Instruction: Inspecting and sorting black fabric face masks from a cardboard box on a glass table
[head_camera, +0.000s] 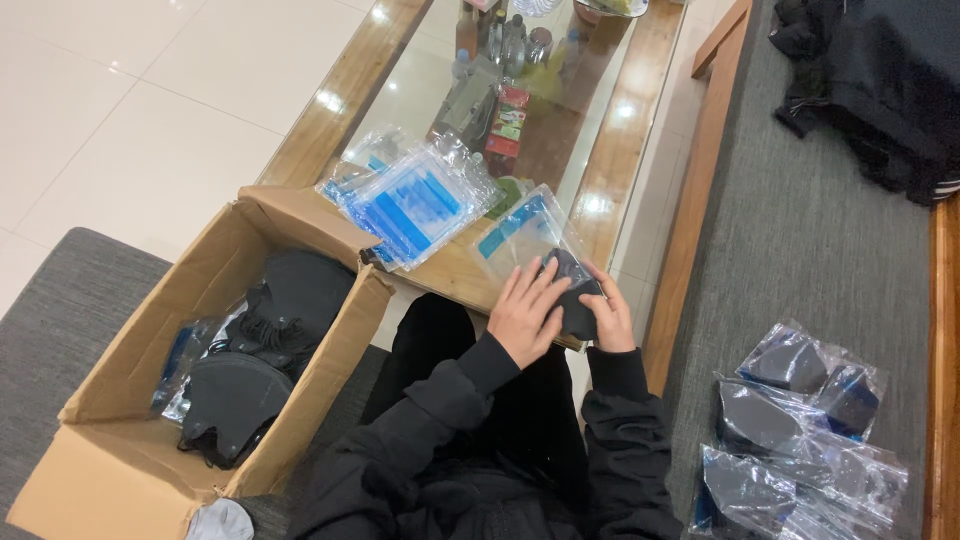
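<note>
Box (150, 400) at left, dark masks (240, 390) loose inside. Empty bags (415, 205) stacked on table (625, 140). Left hand (525, 310) flat, fingers spread, pressing a mask (578, 300) at the mouth of a bag (525, 235). Right hand (612, 318) curled, gripping the mask's edge. Bagging step, it seems; next calls for sliding it fully in. Packed bags (790, 430) on right.
</note>
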